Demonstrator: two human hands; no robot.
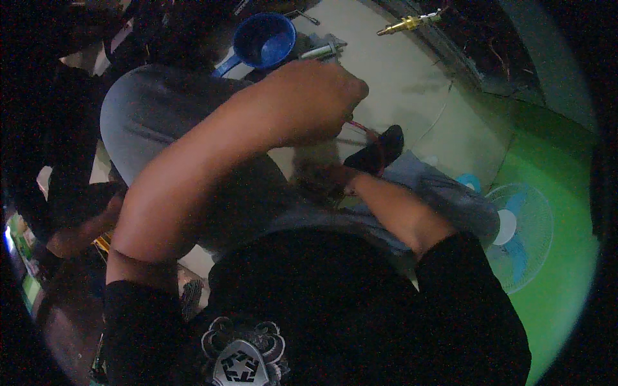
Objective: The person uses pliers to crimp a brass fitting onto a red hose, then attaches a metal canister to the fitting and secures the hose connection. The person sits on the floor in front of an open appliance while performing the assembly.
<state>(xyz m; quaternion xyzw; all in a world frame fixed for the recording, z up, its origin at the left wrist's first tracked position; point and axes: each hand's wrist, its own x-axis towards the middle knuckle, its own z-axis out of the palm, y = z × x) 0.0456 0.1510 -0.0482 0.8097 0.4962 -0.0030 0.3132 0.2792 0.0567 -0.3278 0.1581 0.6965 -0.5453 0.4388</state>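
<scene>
My left hand [322, 100] reaches across the middle, closed, with its back toward me. A thin reddish cord [364, 127] comes out beside its fingers and curves down past a black shape [380, 151], perhaps a sock-covered foot. Below it, my right hand [331, 180] lies low over my lap in shadow. Its fingers are dark and blurred, so what they hold cannot be made out. Just beyond the left hand sits a blue plastic dipper [264, 42] with its handle toward the lower left. Next to it lies a silvery, tube-shaped tool [322, 51].
A brass-coloured fitting [405, 26] juts out over the pale floor [412, 83] near a dark open casing [496, 45]. At right, a fan [518, 238] with blue blades stands against green. On the left, another person's hand [67, 241] shows in the dark.
</scene>
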